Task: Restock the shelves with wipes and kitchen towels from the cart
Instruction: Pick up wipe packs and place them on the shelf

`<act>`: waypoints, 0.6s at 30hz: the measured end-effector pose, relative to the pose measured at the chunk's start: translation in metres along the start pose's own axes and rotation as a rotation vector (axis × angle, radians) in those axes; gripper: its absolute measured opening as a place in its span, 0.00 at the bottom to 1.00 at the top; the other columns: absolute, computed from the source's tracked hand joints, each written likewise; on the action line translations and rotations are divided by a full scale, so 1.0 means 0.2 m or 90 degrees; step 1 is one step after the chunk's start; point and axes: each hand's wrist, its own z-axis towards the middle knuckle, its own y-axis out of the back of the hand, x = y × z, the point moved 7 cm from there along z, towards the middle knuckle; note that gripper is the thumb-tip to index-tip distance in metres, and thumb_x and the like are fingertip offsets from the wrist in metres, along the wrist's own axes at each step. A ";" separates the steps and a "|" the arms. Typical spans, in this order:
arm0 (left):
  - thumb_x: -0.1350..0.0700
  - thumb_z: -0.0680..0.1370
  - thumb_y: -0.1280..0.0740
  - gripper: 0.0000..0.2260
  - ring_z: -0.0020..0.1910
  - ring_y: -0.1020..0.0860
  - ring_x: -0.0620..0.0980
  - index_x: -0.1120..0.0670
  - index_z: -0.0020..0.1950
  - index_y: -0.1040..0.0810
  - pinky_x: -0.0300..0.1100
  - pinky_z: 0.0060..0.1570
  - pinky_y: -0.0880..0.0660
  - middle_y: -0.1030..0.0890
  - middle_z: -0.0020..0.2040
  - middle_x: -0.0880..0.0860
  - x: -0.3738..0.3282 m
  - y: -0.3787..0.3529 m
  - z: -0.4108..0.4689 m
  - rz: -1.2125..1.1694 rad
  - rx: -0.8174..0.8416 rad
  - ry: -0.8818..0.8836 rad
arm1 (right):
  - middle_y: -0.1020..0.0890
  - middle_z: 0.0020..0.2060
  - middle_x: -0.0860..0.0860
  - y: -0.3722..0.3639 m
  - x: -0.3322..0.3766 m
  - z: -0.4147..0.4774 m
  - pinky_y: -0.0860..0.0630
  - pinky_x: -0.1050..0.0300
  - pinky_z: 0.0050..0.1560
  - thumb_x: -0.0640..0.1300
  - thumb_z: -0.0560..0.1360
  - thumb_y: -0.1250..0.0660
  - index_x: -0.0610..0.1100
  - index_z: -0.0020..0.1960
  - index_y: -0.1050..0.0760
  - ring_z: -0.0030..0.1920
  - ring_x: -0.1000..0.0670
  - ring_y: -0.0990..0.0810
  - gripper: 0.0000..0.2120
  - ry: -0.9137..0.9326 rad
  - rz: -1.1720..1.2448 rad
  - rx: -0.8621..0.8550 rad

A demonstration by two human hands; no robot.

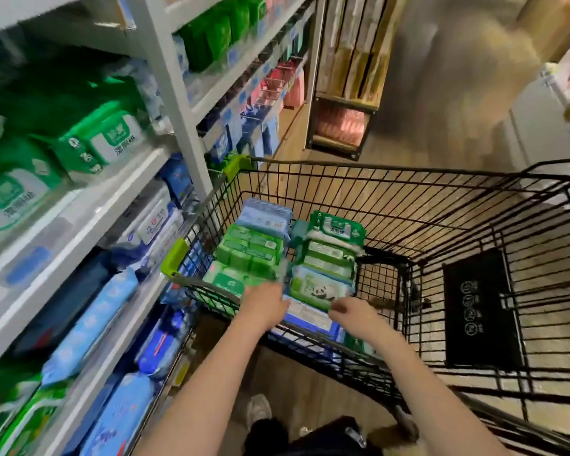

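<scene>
Wipes packs (254,251) crowd cart (474,199) left end | left hand (265,307), right hand (351,312) at blue pack (308,315) edges | grip unclear

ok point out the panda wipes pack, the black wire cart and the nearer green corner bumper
green panda-print wipes pack (321,287), head view, printed top face
black wire shopping cart (408,205), head view, far mesh wall
nearer green plastic corner bumper (175,258), head view, its upper face

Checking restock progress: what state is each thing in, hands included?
Black wire shopping cart, packs piled at its shelf-side end.
Green plastic wipe packs, stacked in the cart.
Blue-and-white flat pack, lying between both hands.
Left hand, at that pack, grip unclear.
Right hand, same, grip unclear.
White metal shelves, stocked.
</scene>
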 end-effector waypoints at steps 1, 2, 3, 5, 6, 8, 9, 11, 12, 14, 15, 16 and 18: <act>0.48 0.81 0.41 0.19 0.62 0.26 0.58 0.58 0.67 0.29 0.49 0.60 0.30 0.25 0.65 0.58 -0.01 -0.02 0.06 0.000 0.042 0.003 | 0.20 0.58 0.40 -0.02 -0.05 0.05 0.25 0.50 0.58 0.49 0.79 0.37 0.37 0.62 0.25 0.56 0.42 0.22 0.18 -0.029 -0.002 0.033; 0.49 0.81 0.40 0.20 0.63 0.27 0.58 0.59 0.69 0.30 0.48 0.60 0.30 0.27 0.67 0.59 -0.02 -0.04 0.12 -0.012 0.081 0.006 | 0.21 0.58 0.37 -0.04 -0.09 0.10 0.25 0.50 0.55 0.49 0.79 0.37 0.34 0.62 0.26 0.58 0.39 0.22 0.20 -0.052 -0.002 0.062; 0.50 0.81 0.40 0.21 0.64 0.28 0.58 0.59 0.70 0.31 0.46 0.60 0.31 0.28 0.68 0.59 -0.03 -0.06 0.17 -0.031 0.115 0.009 | 0.23 0.59 0.35 -0.06 -0.13 0.15 0.25 0.52 0.49 0.49 0.79 0.38 0.32 0.61 0.26 0.58 0.37 0.23 0.21 -0.075 0.001 0.092; 0.52 0.81 0.40 0.20 0.65 0.28 0.58 0.61 0.70 0.32 0.44 0.58 0.31 0.29 0.68 0.61 -0.04 -0.12 0.26 -0.044 0.183 0.021 | 0.24 0.59 0.33 -0.12 -0.20 0.22 0.34 0.56 0.38 0.49 0.79 0.38 0.30 0.60 0.27 0.55 0.37 0.22 0.22 -0.112 -0.001 0.152; 0.52 0.81 0.40 0.20 0.65 0.28 0.58 0.61 0.70 0.32 0.44 0.59 0.31 0.29 0.69 0.61 -0.03 -0.15 0.30 -0.038 0.210 0.038 | 0.24 0.59 0.32 -0.15 -0.24 0.26 0.38 0.56 0.37 0.49 0.79 0.38 0.29 0.59 0.28 0.49 0.39 0.23 0.22 -0.126 0.004 0.179; 0.51 0.81 0.41 0.23 0.67 0.30 0.57 0.62 0.72 0.35 0.45 0.62 0.32 0.32 0.71 0.61 0.01 -0.22 0.38 -0.026 0.256 0.084 | 0.24 0.50 0.31 -0.22 -0.31 0.33 0.40 0.55 0.37 0.49 0.79 0.38 0.28 0.54 0.28 0.41 0.46 0.30 0.21 -0.150 0.011 0.214; 0.50 0.82 0.41 0.24 0.68 0.31 0.57 0.62 0.73 0.37 0.45 0.63 0.33 0.33 0.72 0.61 0.03 -0.25 0.41 -0.023 0.278 0.106 | 0.26 0.41 0.37 -0.25 -0.34 0.36 0.40 0.55 0.37 0.48 0.80 0.39 0.33 0.46 0.28 0.38 0.48 0.33 0.17 -0.161 0.008 0.220; 0.50 0.82 0.42 0.25 0.69 0.32 0.57 0.63 0.74 0.39 0.44 0.63 0.33 0.34 0.73 0.60 0.06 -0.30 0.46 -0.017 0.312 0.132 | 0.35 0.32 0.48 -0.31 -0.40 0.42 0.40 0.54 0.35 0.47 0.80 0.38 0.43 0.36 0.37 0.32 0.51 0.37 0.17 -0.182 0.043 0.225; 0.50 0.82 0.42 0.25 0.69 0.31 0.57 0.62 0.74 0.40 0.44 0.63 0.33 0.34 0.73 0.60 0.06 -0.31 0.48 -0.012 0.325 0.138 | 0.37 0.31 0.50 -0.34 -0.44 0.44 0.40 0.55 0.34 0.47 0.80 0.38 0.45 0.37 0.39 0.31 0.52 0.37 0.16 -0.209 0.067 0.226; 0.50 0.82 0.41 0.26 0.69 0.32 0.56 0.61 0.76 0.43 0.44 0.62 0.32 0.36 0.74 0.59 0.08 -0.34 0.52 -0.011 0.348 0.155 | 0.34 0.34 0.50 -0.39 -0.49 0.46 0.36 0.57 0.36 0.47 0.79 0.36 0.44 0.43 0.37 0.33 0.54 0.34 0.12 -0.256 0.152 0.225; 0.50 0.82 0.41 0.27 0.69 0.32 0.56 0.60 0.76 0.44 0.44 0.61 0.32 0.36 0.74 0.58 0.09 -0.36 0.53 -0.014 0.366 0.164 | 0.32 0.38 0.49 -0.41 -0.52 0.47 0.34 0.59 0.37 0.47 0.78 0.35 0.44 0.47 0.36 0.36 0.53 0.31 0.11 -0.281 0.215 0.215; 0.50 0.81 0.40 0.26 0.68 0.31 0.56 0.59 0.75 0.43 0.44 0.61 0.32 0.35 0.73 0.58 0.11 -0.38 0.53 -0.012 0.385 0.171 | 0.31 0.42 0.48 -0.43 -0.55 0.48 0.32 0.60 0.38 0.46 0.78 0.33 0.45 0.53 0.36 0.40 0.52 0.28 0.12 -0.305 0.280 0.196; 0.48 0.79 0.38 0.23 0.66 0.29 0.56 0.57 0.70 0.36 0.44 0.60 0.31 0.30 0.68 0.57 0.13 -0.43 0.54 -0.028 0.411 0.189 | 0.28 0.45 0.48 -0.49 -0.60 0.49 0.29 0.63 0.35 0.45 0.76 0.31 0.44 0.61 0.35 0.42 0.51 0.24 0.18 -0.356 0.386 0.173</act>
